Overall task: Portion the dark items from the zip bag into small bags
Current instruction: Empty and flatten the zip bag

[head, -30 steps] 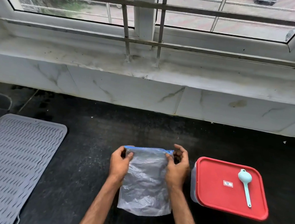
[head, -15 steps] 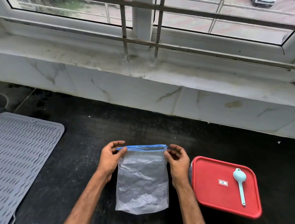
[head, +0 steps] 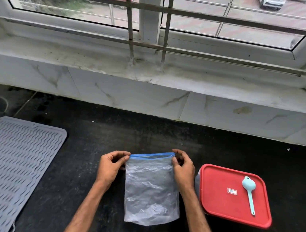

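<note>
While both hands hold its top corners, the zip bag (head: 151, 190) sits over the dark desk (head: 87, 146) directly in front of the person. Its blue zip strip (head: 151, 154) is on the far edge, and its crumpled clear body runs back between the forearms. The left hand (head: 111, 165) pinches the left end of the strip between thumb and curled fingers. The right hand (head: 182, 171) pinches the right end the same way, so the hands are apart, each clamped on a corner of the bag.

The strip runs in one line between them, and I cannot tell whether the mouth is sealed or parted. The plastic is cloudy and wrinkled, with the black surface showing through, so I cannot tell whether anything dark lies inside. Nor is it plain whether the bag lies flat or is lifted a little.

Just right of the bag, close beside the right wrist, stands a container with a red lid (head: 220, 205) and a small white label at the lid's middle. A pale blue scoop (head: 249, 193) lies on that lid, its bowl away from the person. Well to the left of the bag, a grey ribbed mat (head: 7, 166) lies flat on the desk. Beyond the bag, a white marble sill (head: 153, 74) runs under a barred window.
</note>
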`<control>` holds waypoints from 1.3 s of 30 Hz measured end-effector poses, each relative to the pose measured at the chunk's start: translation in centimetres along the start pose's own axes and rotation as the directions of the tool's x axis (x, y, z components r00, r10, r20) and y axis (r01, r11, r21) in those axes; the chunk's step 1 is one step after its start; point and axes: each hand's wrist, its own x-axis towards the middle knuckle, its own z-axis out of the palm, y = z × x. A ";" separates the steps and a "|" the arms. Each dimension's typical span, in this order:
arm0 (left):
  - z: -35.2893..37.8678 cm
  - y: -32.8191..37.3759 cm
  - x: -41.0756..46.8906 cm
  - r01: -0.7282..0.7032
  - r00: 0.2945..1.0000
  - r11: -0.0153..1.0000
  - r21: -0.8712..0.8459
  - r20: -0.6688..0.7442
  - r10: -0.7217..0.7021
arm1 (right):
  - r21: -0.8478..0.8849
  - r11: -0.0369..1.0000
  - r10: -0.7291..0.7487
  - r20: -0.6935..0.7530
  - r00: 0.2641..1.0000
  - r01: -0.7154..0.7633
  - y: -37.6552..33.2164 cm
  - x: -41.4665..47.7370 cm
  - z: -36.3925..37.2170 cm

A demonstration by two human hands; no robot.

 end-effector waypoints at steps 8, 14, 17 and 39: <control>-0.5 0.1 0.8 -0.007 0.998 0.969 0.246 -0.054 0.021 | 0.054 0.993 -0.113 0.067 0.991 0.110 0.3 -0.3 -0.3; -0.2 0.5 0.6 -0.162 0.973 0.774 0.612 -0.031 0.228 | -0.197 0.979 -0.041 0.070 0.997 0.055 0.1 0.2 0.0; -0.5 0.1 0.4 -0.254 0.962 0.726 0.639 0.090 0.257 | -0.362 0.930 -0.017 0.119 0.993 0.059 -0.6 0.8 -0.1; 3.0 1.7 -3.0 -0.330 0.844 0.597 0.732 -0.054 0.533 | -0.690 0.679 -0.431 -0.099 0.897 0.250 -1.3 -1.1 3.0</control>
